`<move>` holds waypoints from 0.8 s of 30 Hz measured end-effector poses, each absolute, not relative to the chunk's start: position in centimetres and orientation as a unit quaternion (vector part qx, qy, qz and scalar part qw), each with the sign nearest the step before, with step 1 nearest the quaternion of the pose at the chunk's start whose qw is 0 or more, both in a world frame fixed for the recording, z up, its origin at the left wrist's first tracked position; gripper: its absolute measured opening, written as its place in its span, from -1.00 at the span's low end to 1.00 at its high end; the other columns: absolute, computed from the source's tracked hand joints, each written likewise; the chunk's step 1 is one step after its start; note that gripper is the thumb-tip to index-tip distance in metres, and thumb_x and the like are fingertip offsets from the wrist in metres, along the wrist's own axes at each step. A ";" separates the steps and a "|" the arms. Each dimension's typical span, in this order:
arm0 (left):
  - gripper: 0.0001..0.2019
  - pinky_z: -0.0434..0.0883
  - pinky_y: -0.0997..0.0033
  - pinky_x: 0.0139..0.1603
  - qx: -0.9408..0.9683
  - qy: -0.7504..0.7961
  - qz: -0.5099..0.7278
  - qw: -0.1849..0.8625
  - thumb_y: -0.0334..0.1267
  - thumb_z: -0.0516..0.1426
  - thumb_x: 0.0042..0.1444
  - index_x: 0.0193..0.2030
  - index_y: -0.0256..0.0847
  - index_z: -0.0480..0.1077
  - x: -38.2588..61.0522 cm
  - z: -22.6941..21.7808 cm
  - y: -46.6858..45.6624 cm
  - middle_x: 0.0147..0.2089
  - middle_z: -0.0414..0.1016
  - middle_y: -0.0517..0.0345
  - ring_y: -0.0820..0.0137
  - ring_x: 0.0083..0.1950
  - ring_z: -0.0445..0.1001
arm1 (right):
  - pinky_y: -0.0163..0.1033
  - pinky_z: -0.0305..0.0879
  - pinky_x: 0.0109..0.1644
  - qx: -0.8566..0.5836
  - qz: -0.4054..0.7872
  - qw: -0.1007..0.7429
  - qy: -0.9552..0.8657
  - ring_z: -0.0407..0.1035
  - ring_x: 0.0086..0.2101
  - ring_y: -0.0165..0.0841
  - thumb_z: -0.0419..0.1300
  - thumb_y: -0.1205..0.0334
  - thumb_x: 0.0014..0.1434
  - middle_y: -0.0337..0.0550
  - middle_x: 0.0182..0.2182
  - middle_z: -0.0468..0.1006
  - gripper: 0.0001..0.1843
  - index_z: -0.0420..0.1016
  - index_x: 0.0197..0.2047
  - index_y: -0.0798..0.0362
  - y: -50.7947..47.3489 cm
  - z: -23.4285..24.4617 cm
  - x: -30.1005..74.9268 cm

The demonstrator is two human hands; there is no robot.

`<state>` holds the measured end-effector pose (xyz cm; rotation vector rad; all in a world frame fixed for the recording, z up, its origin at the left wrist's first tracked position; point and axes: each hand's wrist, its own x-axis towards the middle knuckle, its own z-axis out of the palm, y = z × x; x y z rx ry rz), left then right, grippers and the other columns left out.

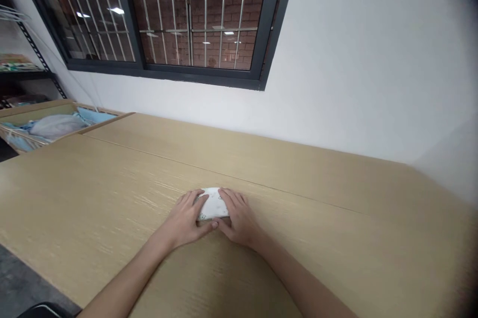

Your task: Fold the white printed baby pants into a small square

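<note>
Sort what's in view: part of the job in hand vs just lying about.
In hand: white cloth, folded small; left hand and right hand, both resting on it; table under it.
Lying about: wooden box with blue and grey cloths; shelf, far left; window.

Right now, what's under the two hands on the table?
A small white speckled bundle, probably folded cloth, lies on the table. The left hand covers its left edge, the right hand its right edge; only the middle shows. Its underside is hidden.
</note>
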<state>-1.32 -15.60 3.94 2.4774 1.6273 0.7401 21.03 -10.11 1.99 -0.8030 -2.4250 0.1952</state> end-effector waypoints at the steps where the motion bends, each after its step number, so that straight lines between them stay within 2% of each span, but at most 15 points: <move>1: -0.29 0.37 -0.14 0.26 0.809 0.535 0.239 0.039 0.20 0.19 0.15 0.34 -0.14 0.23 -1.4 3.7 -15.5 0.29 0.32 -0.18 -0.05 0.29 0.34 | 0.18 0.15 0.29 -0.305 0.083 0.287 -0.904 0.22 0.25 0.06 0.20 0.11 0.21 0.23 0.28 0.33 -0.25 0.13 0.39 0.14 -10.0 1.9 21.0; 3: -0.28 0.37 -0.14 0.27 0.809 0.537 0.236 0.031 0.08 0.25 0.13 0.36 -0.16 0.19 -1.6 3.1 -15.1 0.30 0.33 -0.18 -0.06 0.30 0.33 | 0.17 0.14 0.30 -0.312 0.112 0.294 -0.897 0.22 0.25 0.03 0.21 0.23 0.13 0.21 0.28 0.35 -0.22 0.12 0.39 0.13 -9.6 1.7 21.1; 7: -0.51 0.37 -0.07 0.25 0.804 0.533 0.262 0.016 -0.30 0.15 0.19 0.27 -0.22 0.26 -2.0 2.3 -14.3 0.23 0.43 -0.16 0.04 0.24 0.39 | 0.12 0.18 0.30 -0.327 0.203 0.328 -0.863 0.27 0.23 -0.07 0.15 0.39 0.08 0.09 0.25 0.39 -0.25 0.16 0.36 0.04 -8.6 1.3 21.6; 10: -0.67 0.39 -0.02 0.19 0.798 0.531 0.283 0.012 -0.39 0.06 0.24 0.14 -0.18 0.35 -2.1 2.5 -14.1 0.13 0.50 -0.07 0.12 0.15 0.45 | 0.12 0.17 0.31 -0.331 0.260 0.358 -0.834 0.29 0.21 -0.09 0.14 0.40 0.13 0.05 0.23 0.43 -0.37 0.28 0.29 0.00 -8.1 1.2 21.8; 13: -0.77 0.40 0.01 0.10 0.787 0.536 0.306 -0.001 -0.32 -0.01 0.35 0.04 -0.16 0.40 -1.8 3.1 -14.3 0.03 0.52 -0.03 0.14 0.06 0.46 | 0.09 0.29 0.22 -0.336 0.292 0.377 -0.812 0.42 0.08 -0.11 0.14 0.31 0.22 0.00 0.07 0.55 -0.61 0.41 0.13 0.00 -7.8 1.6 21.6; 16: -0.78 0.42 0.11 -0.01 0.748 0.552 0.366 0.028 -0.13 0.00 0.39 -0.03 -0.13 0.41 -1.2 3.7 -14.9 -0.09 0.54 0.04 0.20 -0.06 0.49 | -0.02 0.45 0.01 -0.344 0.417 0.406 -0.737 0.51 -0.10 -0.16 0.17 0.16 0.26 -0.07 -0.10 0.61 -0.75 0.42 -0.01 0.01 -7.8 2.7 21.3; 18: -0.75 0.44 0.24 -0.15 0.694 0.574 0.422 0.104 -0.03 0.03 0.37 0.02 -0.11 0.36 -0.9 3.9 -15.3 -0.12 0.56 0.11 0.26 -0.14 0.52 | -0.06 0.47 -0.06 -0.352 0.509 0.424 -0.661 0.53 -0.13 -0.15 0.20 0.08 0.23 -0.08 -0.12 0.61 -0.71 0.41 -0.02 0.01 -7.9 3.6 21.1; 20: -0.67 0.42 0.35 -0.29 0.651 0.582 0.453 0.178 0.03 0.05 0.35 0.11 -0.10 0.27 -0.6 4.0 -15.7 -0.09 0.57 0.11 0.31 -0.20 0.54 | -0.09 0.47 -0.09 -0.376 0.546 0.433 -0.610 0.54 -0.15 -0.16 0.24 0.05 0.20 -0.08 -0.15 0.62 -0.65 0.40 0.00 0.01 -7.9 4.4 21.0; 22: -0.65 0.41 0.37 -0.32 0.660 0.565 0.450 0.209 0.02 0.03 0.36 0.16 -0.10 0.23 -0.4 3.9 -16.0 -0.05 0.56 0.09 0.34 -0.24 0.54 | -0.13 0.46 -0.20 -0.413 0.554 0.436 -0.576 0.54 -0.23 -0.19 0.29 0.02 0.16 -0.10 -0.23 0.61 -0.58 0.38 0.02 0.01 -7.8 4.8 21.0; 24: -0.68 0.38 0.39 -0.33 0.696 0.543 0.420 0.209 0.00 0.01 0.37 0.14 -0.09 0.27 -0.3 3.8 -16.2 -0.09 0.56 0.12 0.39 -0.32 0.49 | -0.19 0.42 -0.35 -0.437 0.563 0.437 -0.549 0.52 -0.34 -0.23 0.32 -0.03 0.14 -0.12 -0.29 0.59 -0.51 0.34 0.04 0.01 -7.6 4.8 21.1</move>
